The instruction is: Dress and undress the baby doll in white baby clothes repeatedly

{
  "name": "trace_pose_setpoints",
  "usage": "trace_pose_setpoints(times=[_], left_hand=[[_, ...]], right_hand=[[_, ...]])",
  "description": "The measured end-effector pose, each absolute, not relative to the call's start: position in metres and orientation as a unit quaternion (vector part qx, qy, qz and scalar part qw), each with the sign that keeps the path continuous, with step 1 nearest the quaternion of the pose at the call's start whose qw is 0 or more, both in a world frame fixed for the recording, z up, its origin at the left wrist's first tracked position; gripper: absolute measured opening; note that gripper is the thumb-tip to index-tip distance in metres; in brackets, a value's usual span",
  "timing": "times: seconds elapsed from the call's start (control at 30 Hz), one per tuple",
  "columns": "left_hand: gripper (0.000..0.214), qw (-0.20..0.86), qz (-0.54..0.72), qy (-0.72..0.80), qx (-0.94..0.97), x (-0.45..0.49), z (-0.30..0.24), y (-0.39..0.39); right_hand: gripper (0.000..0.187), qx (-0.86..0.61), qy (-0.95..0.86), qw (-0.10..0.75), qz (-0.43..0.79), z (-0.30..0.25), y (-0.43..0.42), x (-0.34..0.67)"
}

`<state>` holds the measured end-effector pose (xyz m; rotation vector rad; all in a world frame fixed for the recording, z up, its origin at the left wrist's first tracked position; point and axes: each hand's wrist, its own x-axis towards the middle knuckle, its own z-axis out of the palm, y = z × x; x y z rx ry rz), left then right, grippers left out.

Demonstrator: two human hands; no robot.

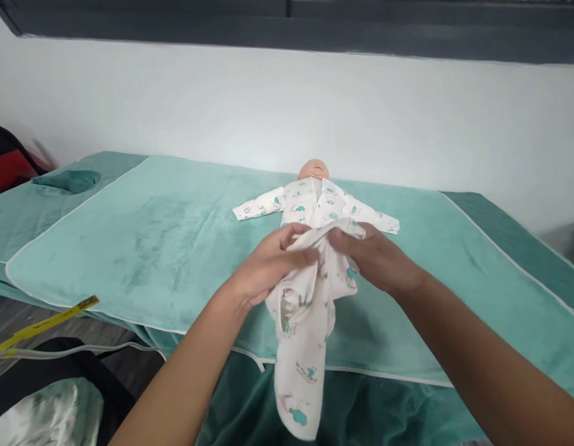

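Note:
A pair of white baby pants [301, 359] with a small printed pattern hangs between my hands, its top bunched up and one long leg dangling toward me over the bed's front edge. My left hand [280, 260] grips the bunched cloth from the left, thumb on top. From the right, my right hand [373, 257] pinches the same cloth near its upper edge; some of its fingertips are hidden in the folds. Just beyond the hands, a baby doll [313, 168] lies on its back in a matching printed top [300, 198], sleeves spread out. Its lower body is hidden behind the pants and hands.
A light green mat [142, 248] covers the bed, with darker green cloth [361, 409] below its front edge. A yellow strip [49, 322] and a pale cord [82, 350] are at lower left. A red and black object [10, 170] stands at far left. The white wall [268, 105] rises behind.

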<state>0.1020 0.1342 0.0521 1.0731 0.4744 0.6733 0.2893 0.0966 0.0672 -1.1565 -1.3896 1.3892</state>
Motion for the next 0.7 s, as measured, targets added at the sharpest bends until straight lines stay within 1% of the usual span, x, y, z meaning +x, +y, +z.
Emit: trace_pose_setpoints(times=[0.03, 0.1, 0.17, 0.2, 0.23, 0.3, 0.37, 0.4, 0.43, 0.47, 0.6, 0.63, 0.7], left_hand=[[0.036, 0.776, 0.278, 0.223, 0.521, 0.101, 0.052, 0.133], [0.031, 0.760, 0.246, 0.241, 0.551, 0.100, 0.051, 0.132], [0.028, 0.758, 0.283, 0.262, 0.526, 0.102, 0.049, 0.132], [0.028, 0.760, 0.321, 0.265, 0.498, 0.104, 0.047, 0.133], [0.029, 0.763, 0.359, 0.263, 0.469, 0.106, 0.046, 0.134], [0.033, 0.766, 0.409, 0.255, 0.426, 0.111, 0.041, 0.135], [0.033, 0.773, 0.408, 0.258, 0.411, 0.115, 0.035, 0.135], [0.032, 0.779, 0.394, 0.266, 0.409, 0.116, 0.032, 0.135], [0.032, 0.785, 0.376, 0.275, 0.408, 0.116, 0.029, 0.134], [0.033, 0.791, 0.357, 0.283, 0.408, 0.115, 0.026, 0.133], [0.040, 0.816, 0.268, 0.264, 0.439, 0.107, 0.018, 0.126], [0.039, 0.821, 0.243, 0.244, 0.455, 0.104, 0.018, 0.124], [0.036, 0.827, 0.198, 0.209, 0.483, 0.099, 0.018, 0.123]], right_hand=[[0.041, -0.461, -0.528, 0.455, 0.550, 0.065, 0.098, 0.289], [0.047, -0.453, -0.483, 0.499, 0.560, 0.061, 0.098, 0.287], [0.053, -0.448, -0.450, 0.520, 0.572, 0.057, 0.096, 0.284], [0.055, -0.447, -0.445, 0.515, 0.581, 0.055, 0.094, 0.282], [0.056, -0.445, -0.455, 0.494, 0.592, 0.054, 0.091, 0.282], [0.052, -0.427, -0.517, 0.403, 0.623, 0.051, 0.086, 0.283], [0.042, -0.399, -0.576, 0.292, 0.651, 0.048, 0.083, 0.286], [0.037, -0.392, -0.586, 0.262, 0.659, 0.046, 0.082, 0.288], [0.034, -0.394, -0.579, 0.261, 0.664, 0.044, 0.082, 0.290], [0.034, -0.402, -0.560, 0.291, 0.664, 0.041, 0.082, 0.291], [0.044, -0.429, -0.427, 0.502, 0.618, 0.033, 0.085, 0.287], [0.048, -0.431, -0.401, 0.531, 0.609, 0.032, 0.085, 0.285], [0.053, -0.435, -0.374, 0.554, 0.604, 0.030, 0.084, 0.281]])
